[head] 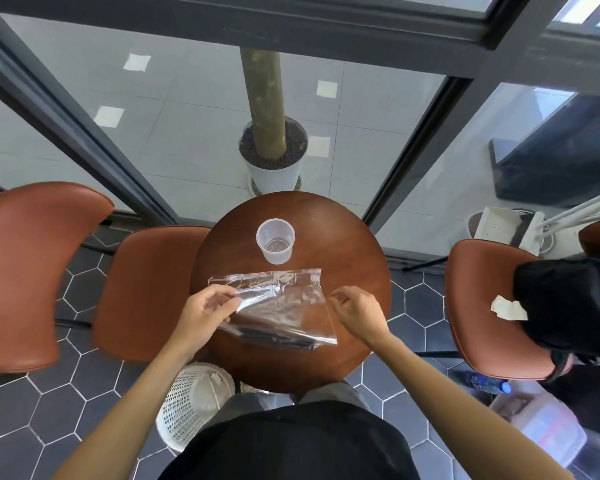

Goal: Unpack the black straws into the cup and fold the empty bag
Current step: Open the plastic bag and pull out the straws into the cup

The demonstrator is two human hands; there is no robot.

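Right at the middle of the round wooden table [343,244] lies the clear plastic bag [281,306], crumpled and shiny, so its edges are hard to trace against the wood. Black straws [278,339] show as a dark bundle through the plastic at the bag's near edge; how many there are cannot be made out. The left hand [205,315] is at the bag's left side, thumb and fingers curled and pinching a raised fold of plastic. The right hand [355,315] hovers just beside the bag's right edge with its fingers curled in; whether the fingertips hold any plastic cannot be told. A clear cup [275,240] stands upright on the table beyond the bag, apart from it, with nothing visible inside. Brown chairs [146,292] stand to the left and right of the table, the right one partly covered by a dark bag. A white basket [191,403] sits on the tiled floor by the table's near left edge, partly hidden by the left arm.
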